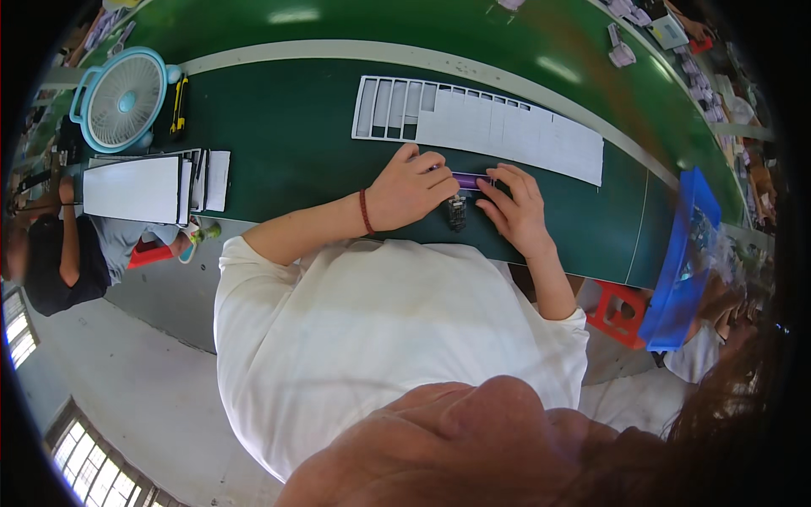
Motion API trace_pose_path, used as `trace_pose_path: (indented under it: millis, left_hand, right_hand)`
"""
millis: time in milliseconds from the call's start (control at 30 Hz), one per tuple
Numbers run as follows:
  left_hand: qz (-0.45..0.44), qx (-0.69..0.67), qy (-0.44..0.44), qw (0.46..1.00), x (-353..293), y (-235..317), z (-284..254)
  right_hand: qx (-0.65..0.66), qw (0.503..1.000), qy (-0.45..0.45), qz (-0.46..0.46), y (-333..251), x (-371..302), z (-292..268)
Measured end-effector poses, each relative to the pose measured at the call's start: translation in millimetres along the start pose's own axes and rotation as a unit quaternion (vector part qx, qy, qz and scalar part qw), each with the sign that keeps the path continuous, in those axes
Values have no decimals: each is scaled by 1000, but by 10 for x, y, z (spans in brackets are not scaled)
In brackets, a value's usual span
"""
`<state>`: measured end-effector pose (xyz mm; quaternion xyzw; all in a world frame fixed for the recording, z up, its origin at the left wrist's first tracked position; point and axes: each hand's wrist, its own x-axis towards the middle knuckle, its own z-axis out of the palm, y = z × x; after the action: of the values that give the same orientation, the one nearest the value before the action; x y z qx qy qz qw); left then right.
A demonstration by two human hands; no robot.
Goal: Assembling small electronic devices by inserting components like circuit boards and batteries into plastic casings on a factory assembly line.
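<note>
Between my hands lies a small purple cylinder-like piece (467,181) over the green table; its exact kind is too small to tell. My left hand (414,188), with a red-brown bracelet at the wrist, has its fingers bent round the left end of the piece and hides that end. At the other end, the thumb and fingers of my right hand (517,207) are curved, with a fingertip against the piece. Just below it, close to my left fingertips, sits a small dark part with shiny metal bits (457,215).
Beyond my hands lies a long white slotted tray (507,135), its left slots uncovered. At left are a light-blue fan (127,101), a yellow-black cutter (179,106) and stacked white boards (131,190). A blue bin (676,270) and red stool (618,314) stand right. Other people sit nearby.
</note>
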<state>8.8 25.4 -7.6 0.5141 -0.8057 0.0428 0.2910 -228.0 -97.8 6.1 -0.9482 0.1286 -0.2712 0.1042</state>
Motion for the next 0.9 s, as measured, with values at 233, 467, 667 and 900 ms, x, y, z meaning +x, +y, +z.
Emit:
trace_pose_path:
  millis: [233, 467, 667, 900]
  left_hand:
    - [-30, -277, -20, 960, 79, -428, -457]
    - [-65, -73, -127, 987, -93, -775, -202]
    - [-36, -35, -130, 990, -114, -839, -234]
    - [-34, -15, -162, 986, -64, -803, -243]
  right_hand:
    - [218, 964, -62, 139, 117, 584, -52]
    - [138, 979, -150, -29, 533, 1284, 761]
    - [-29, 964, -246, -99, 361, 1610, 804]
    - [143, 964, -220, 43, 626, 1515, 886]
